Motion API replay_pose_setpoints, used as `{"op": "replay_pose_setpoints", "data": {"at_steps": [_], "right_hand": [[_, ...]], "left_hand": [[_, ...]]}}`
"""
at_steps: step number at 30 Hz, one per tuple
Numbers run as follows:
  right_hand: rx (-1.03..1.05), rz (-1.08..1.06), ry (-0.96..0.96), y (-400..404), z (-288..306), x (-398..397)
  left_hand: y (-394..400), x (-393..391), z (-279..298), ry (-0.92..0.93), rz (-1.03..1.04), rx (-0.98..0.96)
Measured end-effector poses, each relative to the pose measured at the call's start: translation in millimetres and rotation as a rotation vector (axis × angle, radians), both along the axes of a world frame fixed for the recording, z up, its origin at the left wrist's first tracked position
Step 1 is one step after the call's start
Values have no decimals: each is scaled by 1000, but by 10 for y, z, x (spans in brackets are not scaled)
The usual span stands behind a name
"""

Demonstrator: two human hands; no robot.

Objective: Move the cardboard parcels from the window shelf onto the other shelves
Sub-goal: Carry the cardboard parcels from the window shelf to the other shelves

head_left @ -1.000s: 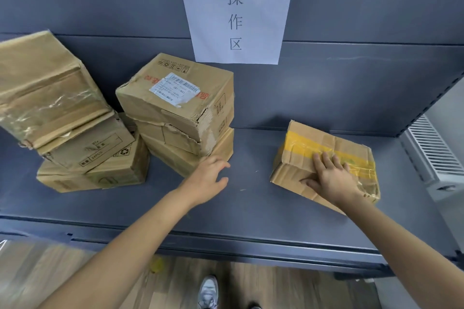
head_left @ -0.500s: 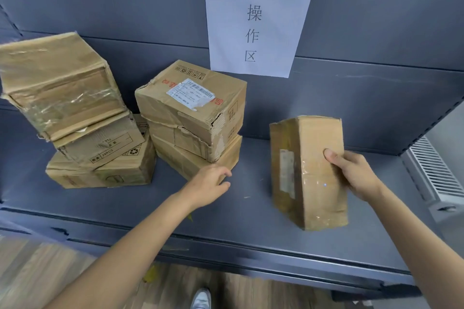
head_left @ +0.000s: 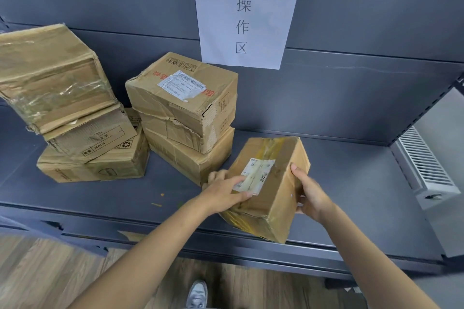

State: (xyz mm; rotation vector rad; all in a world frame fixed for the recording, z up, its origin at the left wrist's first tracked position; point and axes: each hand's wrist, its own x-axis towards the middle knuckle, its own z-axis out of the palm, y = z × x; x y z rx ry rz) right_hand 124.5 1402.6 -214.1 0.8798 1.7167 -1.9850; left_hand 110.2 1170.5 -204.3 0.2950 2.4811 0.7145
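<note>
While in both hands point(head_left: 227, 189), creased cardboard parcel point(head_left: 272, 183).

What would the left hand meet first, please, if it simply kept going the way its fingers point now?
The left hand already lies on the held parcel, fingers pointing right across its white label. Going on, they would slide over that label, likely toward the right hand at the far edge.

The parcel point(head_left: 272, 183), which lay flat on the shelf point(head_left: 351, 183) with its yellow-taped face up one second ago and was stood on end by the right hand point(head_left: 310, 194) alone half a second ago, is now tilted with its white-labelled face up. The left hand point(head_left: 226, 189), previously open near the middle stack point(head_left: 185, 118), now grips the parcel's left side, thumb on the label. The right hand now grips the right edge.
</note>
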Motion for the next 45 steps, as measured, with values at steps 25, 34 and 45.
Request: {"op": "replay_pose_setpoints", "data": {"at_steps": [25,34,45], "right_hand": [[-408,597,21,-422,-282,594],[-400,757,61,-1473,-112,673],[-411,1099,200,-3203,364,693]], "left_hand": [[-751,1325,-115,-389,786,759],[-1365,2073,-3,-178,1089,981],[-2497,2782,316,51,1418,1165]]}}
